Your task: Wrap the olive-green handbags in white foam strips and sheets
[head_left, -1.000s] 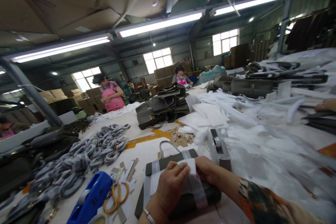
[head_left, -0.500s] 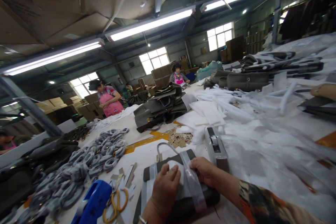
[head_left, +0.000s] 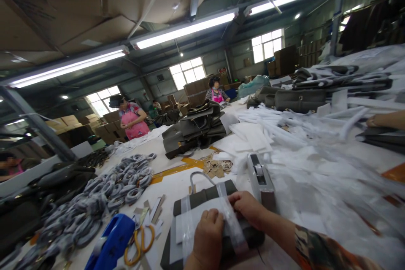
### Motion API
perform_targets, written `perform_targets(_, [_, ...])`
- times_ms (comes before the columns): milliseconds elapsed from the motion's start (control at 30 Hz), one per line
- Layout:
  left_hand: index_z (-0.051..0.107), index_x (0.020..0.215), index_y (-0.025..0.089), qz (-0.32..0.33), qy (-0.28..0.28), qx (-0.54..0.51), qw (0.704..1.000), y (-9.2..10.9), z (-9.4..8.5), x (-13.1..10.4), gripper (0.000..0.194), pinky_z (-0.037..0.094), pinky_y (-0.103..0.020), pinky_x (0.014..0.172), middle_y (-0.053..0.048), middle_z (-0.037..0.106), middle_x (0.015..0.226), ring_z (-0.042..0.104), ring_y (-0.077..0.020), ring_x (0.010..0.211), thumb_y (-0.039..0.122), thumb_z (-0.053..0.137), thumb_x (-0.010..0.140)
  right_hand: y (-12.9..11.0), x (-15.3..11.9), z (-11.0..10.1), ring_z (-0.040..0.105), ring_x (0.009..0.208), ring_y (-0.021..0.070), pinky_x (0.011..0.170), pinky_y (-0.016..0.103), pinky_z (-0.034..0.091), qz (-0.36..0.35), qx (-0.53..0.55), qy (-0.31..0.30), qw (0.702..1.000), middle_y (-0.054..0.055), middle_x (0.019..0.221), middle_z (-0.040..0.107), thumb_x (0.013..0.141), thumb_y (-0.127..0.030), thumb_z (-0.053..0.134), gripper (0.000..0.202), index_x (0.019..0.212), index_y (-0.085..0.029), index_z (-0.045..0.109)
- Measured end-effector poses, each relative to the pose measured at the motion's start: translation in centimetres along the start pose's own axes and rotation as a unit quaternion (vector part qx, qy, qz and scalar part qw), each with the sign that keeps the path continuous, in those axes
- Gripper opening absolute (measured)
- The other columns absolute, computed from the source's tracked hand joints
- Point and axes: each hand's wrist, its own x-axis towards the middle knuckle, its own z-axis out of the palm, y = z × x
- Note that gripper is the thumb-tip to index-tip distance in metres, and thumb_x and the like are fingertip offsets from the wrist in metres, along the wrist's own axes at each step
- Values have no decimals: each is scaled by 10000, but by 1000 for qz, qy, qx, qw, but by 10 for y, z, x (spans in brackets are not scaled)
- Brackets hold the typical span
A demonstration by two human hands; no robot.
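Note:
A dark grey-green bag (head_left: 202,196) lies flat on the table in front of me, its wrapped handle (head_left: 192,177) curving up from the far edge. A white sheet (head_left: 202,210) covers its middle, and two clear strips (head_left: 232,219) run across it. My left hand (head_left: 208,238) rests on the sheet between the strips, fingers bent together; whatever is under them is hidden. At the right strip's edge, my right hand (head_left: 248,207) pinches the strip with thumb and forefinger.
Yellow-handled scissors (head_left: 139,244) and a blue tape dispenser (head_left: 110,242) lie at left, beyond them wrapped coils (head_left: 126,181). A grey dispenser (head_left: 261,179) stands right of the bag. White wrapping (head_left: 316,177) covers the right side. Bags (head_left: 196,128) are piled behind. Other people work nearby.
My left hand has slid right and toward me over the sheet, uncovering more of the sheet and the left strip. My right hand has shifted slightly. At far right, another person's arm has moved inward.

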Motion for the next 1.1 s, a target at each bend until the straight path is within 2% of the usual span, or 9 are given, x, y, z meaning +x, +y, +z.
perform_targets(167, [676, 986, 207, 4, 10, -56, 998, 0, 3, -6, 285, 617, -379, 773, -55, 712, 1037, 637, -242, 898, 2, 572, 818, 7, 5, -2, 576, 910, 231, 834, 287, 418, -106, -194, 93, 971, 45, 816, 673, 531, -71, 537, 226, 669, -182, 676])
perform_targets(333, [668, 869, 205, 2, 45, -96, 994, 4, 4, -9, 215, 623, -420, 735, -55, 731, 1025, 631, -254, 843, 24, 589, 783, 11, 17, -1, 526, 724, 185, 687, 274, 340, -105, -312, 142, 933, -3, 681, 586, 586, -7, 585, 227, 737, -172, 621])
perform_targets(467, [668, 840, 215, -1, 37, -147, 989, 3, -10, -10, 220, 620, -424, 766, -52, 731, 1035, 639, -249, 862, 28, 572, 777, 10, 28, -2, 486, 640, 164, 607, 273, 283, -67, -362, 158, 916, -18, 605, 538, 618, -47, 649, 167, 654, -185, 562])
perform_targets(567, [700, 942, 232, -7, 37, -210, 977, -19, -21, -16, 212, 611, -381, 866, -50, 730, 1065, 660, -214, 963, 95, 558, 865, 9, 29, -2, 489, 626, 157, 589, 269, 277, -60, -386, 148, 908, -17, 571, 527, 655, -85, 659, 188, 567, -191, 530])
perform_targets(667, [700, 1146, 192, -92, 63, -138, 984, -58, -21, -32, 282, 554, -515, 1029, -110, 698, 1234, 616, -284, 1200, 184, 513, 935, 10, 27, -1, 491, 627, 154, 588, 268, 275, -66, -406, 146, 900, -16, 578, 534, 679, -78, 630, 200, 565, -192, 512])
perform_targets(733, [679, 1235, 152, -146, 31, -69, 986, -82, -16, -45, 347, 525, -602, 1046, -156, 655, 1326, 577, -349, 1278, 239, 501, 950, 11, 26, 1, 481, 637, 153, 596, 269, 270, -74, -418, 152, 893, -15, 600, 539, 692, -67, 614, 195, 592, -194, 504])
perform_targets(833, [605, 1358, 148, -174, -42, -50, 983, -98, -10, -59, 438, 506, -597, 1073, -160, 561, 1452, 506, -354, 1368, 333, 443, 995, 11, 25, 3, 461, 653, 153, 617, 272, 267, -86, -437, 161, 881, -16, 624, 528, 711, -58, 602, 210, 614, -198, 480])
perform_targets(967, [540, 1426, 186, -197, -91, -70, 974, -94, -10, -62, 486, 442, -623, 1123, -122, 463, 1543, 402, -344, 1449, 402, 362, 1029, 10, 24, 5, 479, 694, 166, 643, 279, 276, -94, -464, 166, 865, -4, 665, 540, 751, -78, 581, 180, 655, -197, 485])
perform_targets(1100, [534, 1430, 198, -208, -102, -82, 970, -92, -11, -60, 478, 427, -652, 1120, -111, 450, 1555, 388, -349, 1457, 401, 384, 1025, 8, 19, 7, 536, 764, 200, 699, 293, 335, -89, -490, 169, 851, 46, 762, 614, 794, -89, 560, 83, 771, -167, 575])
